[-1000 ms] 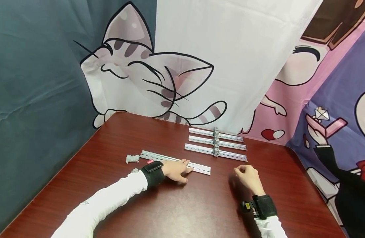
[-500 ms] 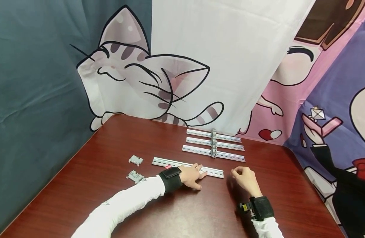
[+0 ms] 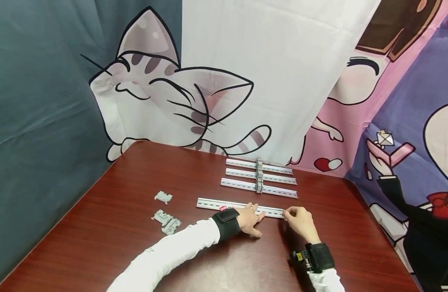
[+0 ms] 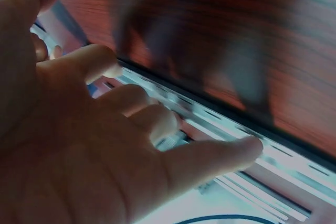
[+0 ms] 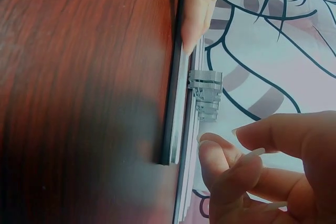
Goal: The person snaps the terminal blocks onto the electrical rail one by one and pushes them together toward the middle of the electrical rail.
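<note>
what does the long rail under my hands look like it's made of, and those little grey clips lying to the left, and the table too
Rail: likely metal, pale silvery with a dull sheen and a row of punched slots.
Grey clips: probably moulded plastic, matt grey with small ribs and notches.
Table: dark reddish wood grain with a soft gloss; whether solid wood or a laminate cannot be told.

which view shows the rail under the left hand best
The head view: the rail lies whole on the table, left hand on it. Left wrist shows a blurred stretch under the fingers; right wrist shows only its edge and end.
</note>
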